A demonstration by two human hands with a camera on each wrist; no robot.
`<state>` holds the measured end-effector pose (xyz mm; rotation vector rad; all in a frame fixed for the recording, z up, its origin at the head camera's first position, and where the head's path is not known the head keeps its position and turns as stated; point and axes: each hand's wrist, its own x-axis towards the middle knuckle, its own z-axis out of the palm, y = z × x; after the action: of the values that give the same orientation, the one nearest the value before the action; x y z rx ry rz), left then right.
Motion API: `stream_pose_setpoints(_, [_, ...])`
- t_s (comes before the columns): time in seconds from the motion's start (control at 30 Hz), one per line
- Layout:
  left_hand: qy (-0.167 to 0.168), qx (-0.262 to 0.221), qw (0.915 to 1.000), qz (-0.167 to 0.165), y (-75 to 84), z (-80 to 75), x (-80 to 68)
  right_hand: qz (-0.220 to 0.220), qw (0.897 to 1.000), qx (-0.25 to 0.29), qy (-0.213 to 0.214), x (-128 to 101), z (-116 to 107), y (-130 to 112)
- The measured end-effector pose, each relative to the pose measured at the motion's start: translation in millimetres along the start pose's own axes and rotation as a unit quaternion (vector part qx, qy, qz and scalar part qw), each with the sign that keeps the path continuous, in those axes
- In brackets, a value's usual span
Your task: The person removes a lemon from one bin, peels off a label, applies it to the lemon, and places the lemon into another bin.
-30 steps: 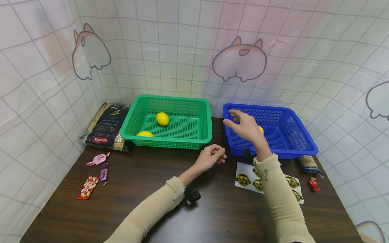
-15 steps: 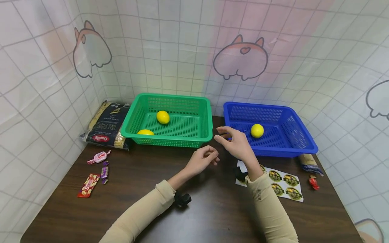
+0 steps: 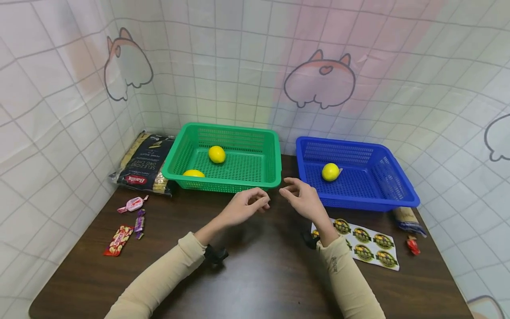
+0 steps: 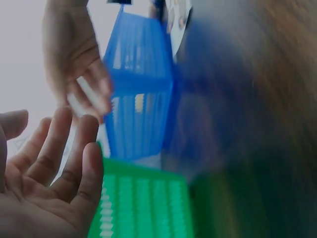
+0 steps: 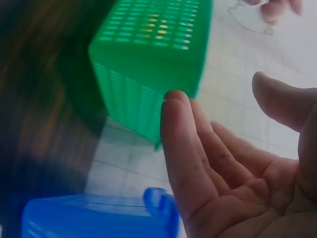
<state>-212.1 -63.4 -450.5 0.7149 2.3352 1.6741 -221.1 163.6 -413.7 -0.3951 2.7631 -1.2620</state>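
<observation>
My left hand (image 3: 244,207) hovers over the table before the green basket (image 3: 223,184), fingers loosely bent and nothing in them. To its right, my right hand (image 3: 304,200) is near the front left corner of the blue basket (image 3: 358,201). Its palm is bare in the right wrist view, fingers relaxed. One yellow lemon (image 3: 330,172) lies in the blue basket, a small pale piece showing at its right side. Inside the green basket are a lemon (image 3: 217,154) at the back and another lemon (image 3: 194,173) partly hidden by the front wall.
A pasta bag (image 3: 145,164) leans left of the green basket. Several wrapped sweets, including a red packet (image 3: 119,240), lie at the left. A sticker sheet (image 3: 368,246), a red candy (image 3: 413,245) and a small bag (image 3: 408,221) are at the right.
My right hand has drawn back from over the blue basket toward the gap between the baskets. My left hand has shifted left. The lemon in the blue basket has rolled slightly left.
</observation>
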Motion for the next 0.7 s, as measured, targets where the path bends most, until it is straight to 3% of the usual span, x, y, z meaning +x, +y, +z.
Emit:
stream_pose_setpoints(0.17, [-0.03, 0.045, 0.9986, 0.001, 7.1, -28.9, -4.9, 0.03, 0.999, 0.039, -0.002, 7.7, 6.3, 6.4])
stream_pose_setpoints(0.5, [-0.094, 0.07, 0.9931, -0.003, 22.7, -94.1, -1.5, 0.06, 0.995, 0.073, 0.012, 32.5, 22.3, 15.2])
stream_pose_setpoints(0.7, [-0.131, 0.103, 0.984, -0.063, 27.0, -138.6, 11.3, 0.053, 0.992, 0.106, 0.042, 41.1, 30.9, 10.2])
